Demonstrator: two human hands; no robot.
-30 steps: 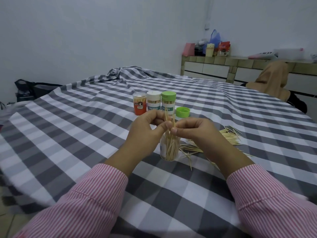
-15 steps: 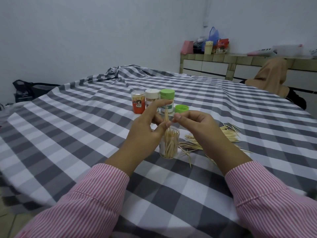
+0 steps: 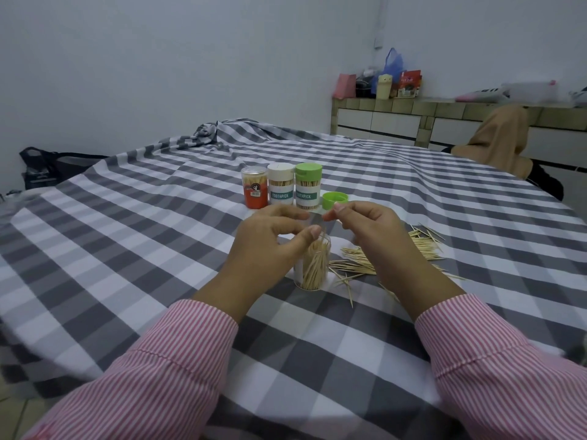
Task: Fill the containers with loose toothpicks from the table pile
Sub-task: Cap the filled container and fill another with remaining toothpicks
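Since half a second ago the toothpick bundle has dropped fully into the open jar [image 3: 313, 265]; it no longer sticks up between the fingers, and the right hand has lifted off it.

Left to right: red jar [image 3: 255, 191], white-capped jar [image 3: 280, 187], green-capped jar [image 3: 308, 188], all closed and touching in a row at 12 o'clock from the hands. Loose green cap [image 3: 335, 200] just beside them at 1 o'clock.

Left hand [image 3: 270, 249] curled round the open jar's left side, thumb at the rim, steadying it upright on the checked bench [image 3: 127, 249]. Right hand [image 3: 368, 230] just above and right of the jar mouth, fingers loosely curled; cannot tell if anything is pinched at thumb and forefinger.

Jar partly full, sticks standing on end, leaning slightly.

Loose toothpicks [image 3: 397, 252] lie at 3 o'clock from the jar, flat on the cloth, long axes mostly running left-right, partly under the right hand. Right hand is nearer, so the next grab is likely its job; sticks need turning upright before going in.
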